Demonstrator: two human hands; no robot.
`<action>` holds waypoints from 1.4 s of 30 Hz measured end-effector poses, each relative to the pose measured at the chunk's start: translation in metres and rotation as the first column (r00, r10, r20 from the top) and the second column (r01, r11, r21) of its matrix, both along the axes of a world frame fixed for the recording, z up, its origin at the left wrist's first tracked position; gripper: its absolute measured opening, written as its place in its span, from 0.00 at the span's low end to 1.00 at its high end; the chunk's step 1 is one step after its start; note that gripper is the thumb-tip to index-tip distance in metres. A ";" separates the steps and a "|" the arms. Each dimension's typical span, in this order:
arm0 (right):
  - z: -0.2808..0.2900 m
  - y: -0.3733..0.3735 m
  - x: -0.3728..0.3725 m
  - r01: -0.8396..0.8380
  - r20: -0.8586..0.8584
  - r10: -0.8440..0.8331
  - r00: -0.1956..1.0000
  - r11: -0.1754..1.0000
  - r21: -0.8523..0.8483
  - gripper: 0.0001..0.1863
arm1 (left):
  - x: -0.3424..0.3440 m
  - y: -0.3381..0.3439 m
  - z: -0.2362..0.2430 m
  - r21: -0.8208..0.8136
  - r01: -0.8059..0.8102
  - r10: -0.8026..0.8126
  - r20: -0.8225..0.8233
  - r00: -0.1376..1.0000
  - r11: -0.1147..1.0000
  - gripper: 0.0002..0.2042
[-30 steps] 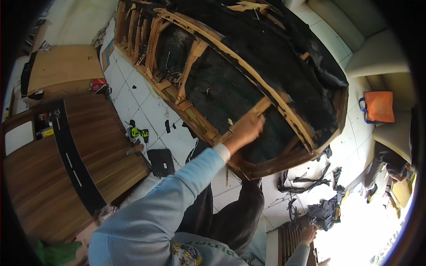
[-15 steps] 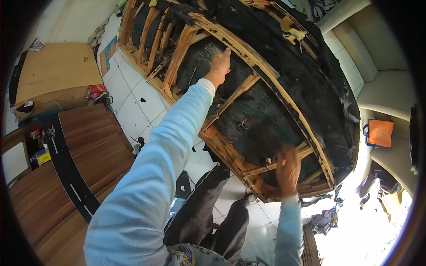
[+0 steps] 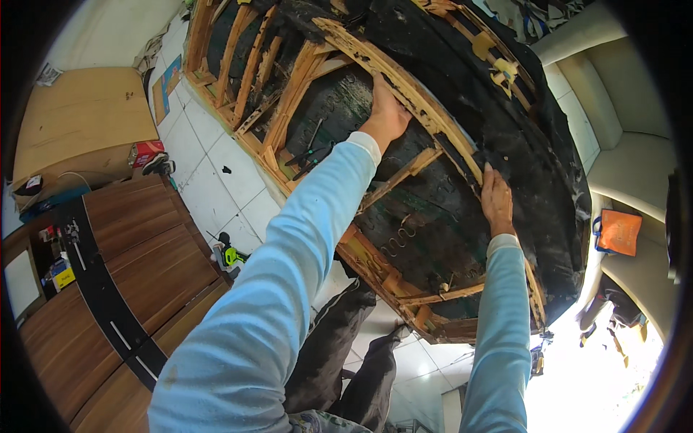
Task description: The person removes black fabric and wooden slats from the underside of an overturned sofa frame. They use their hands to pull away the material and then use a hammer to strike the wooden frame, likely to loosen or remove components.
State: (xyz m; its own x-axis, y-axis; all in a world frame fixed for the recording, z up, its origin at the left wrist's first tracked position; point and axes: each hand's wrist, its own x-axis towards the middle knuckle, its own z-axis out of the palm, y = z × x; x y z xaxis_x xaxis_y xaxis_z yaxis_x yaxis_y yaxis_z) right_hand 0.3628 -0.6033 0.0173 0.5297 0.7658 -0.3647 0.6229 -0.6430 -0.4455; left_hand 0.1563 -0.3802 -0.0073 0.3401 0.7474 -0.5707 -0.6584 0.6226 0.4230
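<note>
A worn wooden sofa frame (image 3: pixel 346 242) lies before me, with black cloth (image 3: pixel 426 32) and wavy metal springs (image 3: pixel 401 234) across it. Its long curved rail (image 3: pixel 426 108) runs from the upper middle down to the right. My left hand (image 3: pixel 390 112) grips the inner side of this rail, its fingers partly hidden against the wood. Lower down, my right hand (image 3: pixel 498 200) holds the same rail, fingertips over its edge. Beside the left forearm, a dark-handled hand tool (image 3: pixel 309 157) rests inside the frame.
A brown wooden panelled piece (image 3: pixel 144 245) stands on the left. A green-and-black tool (image 3: pixel 229 254) lies on the white tiled floor (image 3: pixel 224 184) near it. To the right are beige seats (image 3: pixel 628 166) and an orange bag (image 3: pixel 619 231). A red box (image 3: pixel 146 153) sits at the far left.
My right hand has moved up from the frame's lower end to the curved rail. My left hand has shifted right onto that rail. The dark-handled tool now shows more clearly.
</note>
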 end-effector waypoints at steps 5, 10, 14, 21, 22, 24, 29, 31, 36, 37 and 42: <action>-0.005 0.005 -0.004 0.040 0.124 -0.039 0.991 0.999 -0.002 0.31 | 0.017 0.002 -0.001 -0.083 -0.075 0.062 -0.143 0.988 0.994 0.42; -0.009 0.005 -0.009 0.010 0.229 -0.019 0.973 0.999 0.042 0.29 | 0.048 0.014 -0.003 -0.268 -0.319 0.151 -0.501 0.852 0.909 0.52; -0.016 0.001 -0.004 0.020 0.283 -0.043 0.958 0.996 0.082 0.26 | 0.062 0.011 0.004 -0.310 -0.350 0.170 -0.483 0.859 0.884 0.47; -0.008 0.007 -0.008 0.004 0.243 -0.013 0.970 0.999 0.039 0.26 | 0.055 0.008 -0.003 -0.234 -0.404 0.287 -0.410 0.866 0.884 0.42; -0.010 0.011 -0.008 0.003 0.244 -0.013 0.970 0.999 0.039 0.26 | 0.055 0.014 -0.004 -0.230 -0.412 0.289 -0.425 0.858 0.882 0.42; -0.007 0.011 -0.007 0.007 0.264 -0.011 0.964 1.000 0.016 0.26 | 0.056 0.015 -0.003 -0.250 -0.417 0.279 -0.445 0.851 0.874 0.43; -0.011 0.005 -0.008 0.000 0.306 -0.020 0.952 0.998 0.065 0.26 | 0.051 0.013 0.004 -0.300 -0.333 0.195 -0.410 0.891 0.894 0.42; -0.019 0.006 -0.003 -0.001 0.319 -0.019 0.947 0.998 0.061 0.25 | 0.053 0.009 0.005 -0.257 -0.291 0.165 -0.421 0.892 0.921 0.44; -0.017 0.004 -0.006 0.006 0.285 -0.005 0.959 1.000 -0.001 0.25 | 0.039 0.002 0.001 -0.135 -0.203 0.114 -0.486 0.867 0.970 0.39; -0.020 -0.001 -0.003 0.000 0.291 -0.004 0.957 1.000 0.014 0.25 | 0.036 0.004 -0.005 -0.122 -0.194 0.092 -0.566 0.819 0.973 0.38; -0.014 0.004 -0.016 -0.011 0.270 0.001 0.963 0.999 0.033 0.24 | -0.035 0.081 -0.006 0.210 -0.238 0.317 -0.657 0.684 0.948 0.38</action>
State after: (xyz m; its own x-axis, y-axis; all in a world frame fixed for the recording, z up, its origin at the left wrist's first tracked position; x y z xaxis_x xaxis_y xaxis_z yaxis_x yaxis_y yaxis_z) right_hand 0.3466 -0.5988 0.0033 0.6001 0.7788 -0.1825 0.7269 -0.6262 -0.2820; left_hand 0.1214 -0.2988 -0.0137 -0.3386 0.8096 -0.4795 -0.3066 0.3868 0.8697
